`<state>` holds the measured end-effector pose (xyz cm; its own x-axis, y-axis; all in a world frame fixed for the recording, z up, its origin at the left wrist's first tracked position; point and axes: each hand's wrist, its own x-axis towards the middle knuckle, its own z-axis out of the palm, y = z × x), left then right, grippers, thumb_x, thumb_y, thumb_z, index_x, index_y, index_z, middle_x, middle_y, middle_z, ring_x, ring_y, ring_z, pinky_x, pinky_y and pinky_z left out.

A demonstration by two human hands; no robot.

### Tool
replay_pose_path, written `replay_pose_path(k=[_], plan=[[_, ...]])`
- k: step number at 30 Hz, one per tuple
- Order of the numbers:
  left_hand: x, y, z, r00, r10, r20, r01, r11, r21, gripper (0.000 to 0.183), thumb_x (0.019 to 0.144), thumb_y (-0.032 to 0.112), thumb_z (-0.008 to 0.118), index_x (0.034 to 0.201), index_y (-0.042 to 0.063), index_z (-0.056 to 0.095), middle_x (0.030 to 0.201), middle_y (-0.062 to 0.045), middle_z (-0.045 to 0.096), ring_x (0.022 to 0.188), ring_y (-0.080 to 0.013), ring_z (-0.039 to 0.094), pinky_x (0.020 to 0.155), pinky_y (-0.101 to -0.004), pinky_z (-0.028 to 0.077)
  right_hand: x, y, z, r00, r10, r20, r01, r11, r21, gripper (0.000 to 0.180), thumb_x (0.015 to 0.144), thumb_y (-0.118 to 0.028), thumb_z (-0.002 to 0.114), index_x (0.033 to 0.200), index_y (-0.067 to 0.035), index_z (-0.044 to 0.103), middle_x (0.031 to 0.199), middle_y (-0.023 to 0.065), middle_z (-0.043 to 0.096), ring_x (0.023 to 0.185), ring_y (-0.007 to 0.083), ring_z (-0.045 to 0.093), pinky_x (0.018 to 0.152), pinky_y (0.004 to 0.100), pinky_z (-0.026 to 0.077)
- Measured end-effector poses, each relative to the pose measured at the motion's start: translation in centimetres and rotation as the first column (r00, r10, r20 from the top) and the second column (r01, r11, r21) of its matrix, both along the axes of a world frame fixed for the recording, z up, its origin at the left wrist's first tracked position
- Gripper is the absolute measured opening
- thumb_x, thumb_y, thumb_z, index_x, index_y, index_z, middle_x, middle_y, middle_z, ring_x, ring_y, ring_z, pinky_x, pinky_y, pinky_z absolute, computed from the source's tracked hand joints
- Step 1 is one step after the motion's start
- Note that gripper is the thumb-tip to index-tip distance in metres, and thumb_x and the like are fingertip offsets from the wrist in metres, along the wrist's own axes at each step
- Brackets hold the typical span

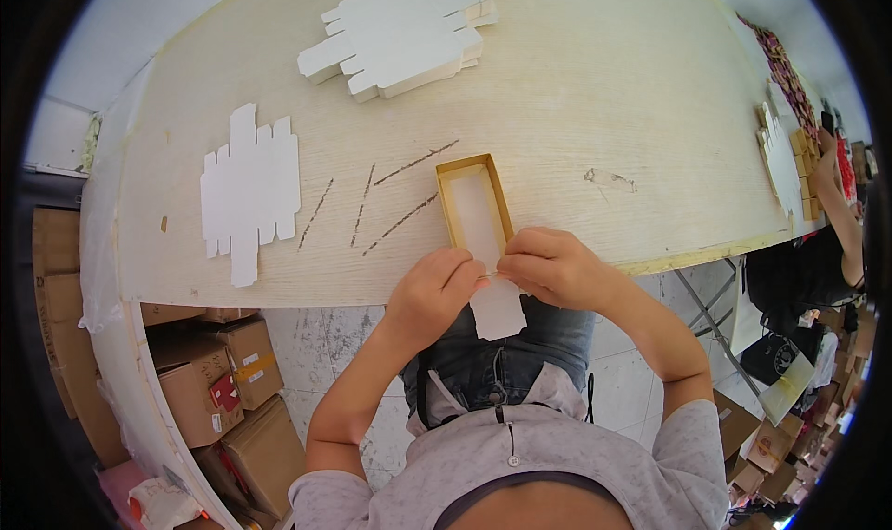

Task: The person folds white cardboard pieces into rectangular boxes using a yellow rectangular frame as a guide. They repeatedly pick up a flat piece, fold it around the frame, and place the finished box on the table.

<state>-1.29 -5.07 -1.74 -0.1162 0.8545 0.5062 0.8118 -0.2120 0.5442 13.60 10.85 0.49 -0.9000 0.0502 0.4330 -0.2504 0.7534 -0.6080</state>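
A partly folded paperboard box (pixel 475 202) with gold walls and a white inside lies at the table's front edge. Three of its walls stand up; a white end flap (pixel 497 312) hangs out towards my lap. My left hand (pixel 435 289) pinches the near left corner by that flap. At the near right corner my right hand (pixel 547 265) grips the box between thumb and fingers. The fingers hide most of the near corners.
Flat white die-cut box blanks (pixel 251 195) lie on the left of the table (pixel 669 126), with a thick stack of blanks (pixel 404 32) farther back. At far right are more blanks (pixel 779 157), gold boxes (pixel 805 175) and another person's arm (pixel 836 195). Cardboard cartons (pixel 202 390) fill the space below left.
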Motion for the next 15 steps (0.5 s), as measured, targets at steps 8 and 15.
replay_pose_path(k=[8, 15], plan=[[0.8, 0.8, 0.7, 0.987, 0.049, 0.154, -0.049, 0.999, -0.004, 0.013, 0.073, 0.007, 0.074, 0.082, 0.007, 0.066, 0.076, -0.006, 0.057, 0.07, -0.0265, 0.058, 0.063, -0.0382, 0.047, 1.3, -0.7, -0.3, 0.997, -0.071, -0.015, 0.07, 0.994, -0.081, 0.023, 0.074, -0.003, 0.071, 0.097, -0.003, 0.065, 0.106, 0.0095, 0.061, 0.074, 0.0237, 0.059, 0.064, 0.0354, 0.05], [0.9, -0.1, 1.0, 0.979, -0.019, 0.204, 0.038, 0.995, -0.089, 0.011, 0.074, 0.006, 0.073, 0.082, 0.007, 0.066, 0.076, -0.006, 0.057, 0.07, -0.0276, 0.058, 0.063, -0.0389, 0.047, 2.4, -1.7, -0.2, 0.982, -0.06, -0.179, 0.117, 0.938, 0.328, 0.03, 0.066, -0.006, 0.07, 0.096, -0.007, 0.066, 0.112, 0.009, 0.06, 0.075, 0.019, 0.06, 0.063, 0.028, 0.049]])
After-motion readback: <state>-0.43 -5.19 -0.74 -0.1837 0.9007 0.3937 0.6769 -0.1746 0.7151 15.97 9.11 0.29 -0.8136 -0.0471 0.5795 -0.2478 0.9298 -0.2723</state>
